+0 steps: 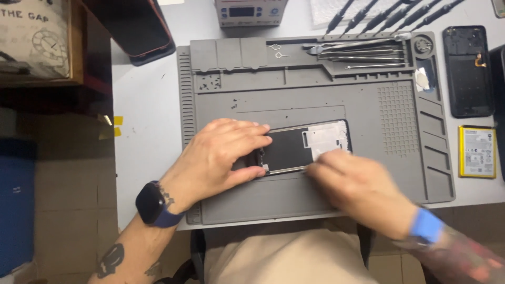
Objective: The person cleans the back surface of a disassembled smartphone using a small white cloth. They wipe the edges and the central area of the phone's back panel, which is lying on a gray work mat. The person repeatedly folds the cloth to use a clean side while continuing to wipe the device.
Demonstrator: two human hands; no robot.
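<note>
The left hand (221, 158) pins the opened phone (305, 147) at its nine o'clock end on the grey mat (315, 100) while the blurred right hand (347, 181) pinches at its five o'clock edge, a prying step that calls for a steady, gentle lift.

The left hand (221, 158) covers the opened phone's (305, 146) nine o'clock end, the blurred right hand (357, 181) hides its five o'clock corner, and at three o'clock the frame edge cuts off a dark object (500, 105).
</note>
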